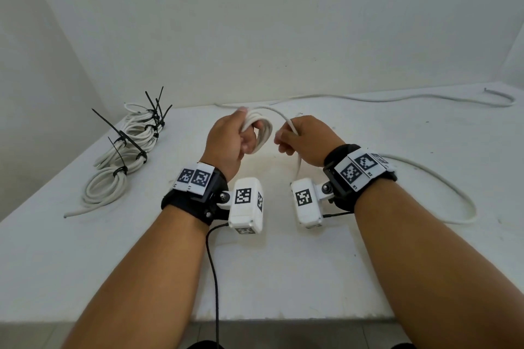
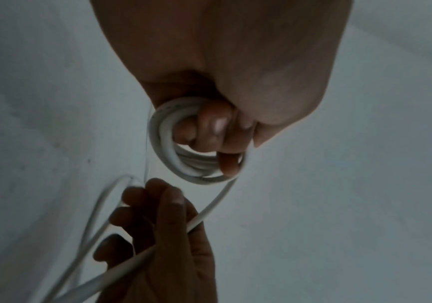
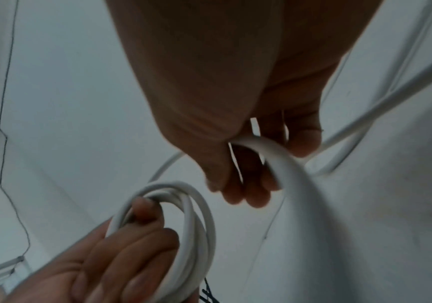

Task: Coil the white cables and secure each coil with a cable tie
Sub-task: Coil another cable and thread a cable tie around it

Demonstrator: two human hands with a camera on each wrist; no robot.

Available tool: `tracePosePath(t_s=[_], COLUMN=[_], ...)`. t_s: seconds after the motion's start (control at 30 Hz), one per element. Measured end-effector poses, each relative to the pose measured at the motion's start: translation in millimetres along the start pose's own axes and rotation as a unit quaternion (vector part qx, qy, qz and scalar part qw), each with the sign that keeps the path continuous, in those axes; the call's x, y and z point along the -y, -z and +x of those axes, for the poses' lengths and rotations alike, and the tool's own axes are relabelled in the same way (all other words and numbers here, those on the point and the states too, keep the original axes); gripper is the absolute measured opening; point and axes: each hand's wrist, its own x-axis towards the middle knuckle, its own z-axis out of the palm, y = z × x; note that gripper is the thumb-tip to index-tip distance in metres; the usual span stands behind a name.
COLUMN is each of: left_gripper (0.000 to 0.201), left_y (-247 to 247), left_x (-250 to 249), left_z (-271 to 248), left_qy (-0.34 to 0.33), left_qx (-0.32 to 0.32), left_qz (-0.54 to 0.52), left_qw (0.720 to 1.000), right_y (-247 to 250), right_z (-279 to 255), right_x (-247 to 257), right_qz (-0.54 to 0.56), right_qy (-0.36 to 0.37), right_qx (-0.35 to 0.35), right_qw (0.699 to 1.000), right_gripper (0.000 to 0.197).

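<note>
Head view alone shows tied coils (image 1: 124,147) left of left hand (image 1: 226,140)

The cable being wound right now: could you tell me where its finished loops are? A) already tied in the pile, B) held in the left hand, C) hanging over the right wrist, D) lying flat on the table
B: the left hand grips the small coil above the table, while the right hand feeds the loose cable.

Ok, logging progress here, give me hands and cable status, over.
Left hand grips small white cable coil. Right hand holds the loose white cable feeding it. No tie on it yet. Tied white coils lie left, nothing blocking.
</note>
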Motion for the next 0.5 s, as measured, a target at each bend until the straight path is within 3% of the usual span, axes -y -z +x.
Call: tracePosePath(t_s=[0.07,0.17,0.27,0.4,0.5], left_gripper=[0.044,0.042,0.041,0.036,0.023], left_y=[4,10,10,9,5], left_x=[-3,-4,-5,-8,-5], left_z=[2,5,7,6,4], left_qy=[0.020,0.036,0.037,0.033,0.043], left_qx=[-0.008,-0.005,0.003,0.029,0.008], left_qz=[-0.115,-0.228,-0.319,-0.417,-0.402], left_qw=[0.993,0.973,0.947,0.908,0.915], right_y=[0,3,0,-11,-13], right_z=[-1,-2,1,-4,-10], right_x=[5,11,9,11,21], right_qz=[0.088,0.232,0.167,0.021,-0.040], right_qy=[0.010,0.041,0.047,0.003,-0.028], right_qx=[-0.036,-0.077,-0.094,0.035,0.140], right_qw=[0.995,0.969,0.980,0.999,0.989], right_gripper=[0.034,0.033,0.023,0.030,0.026])
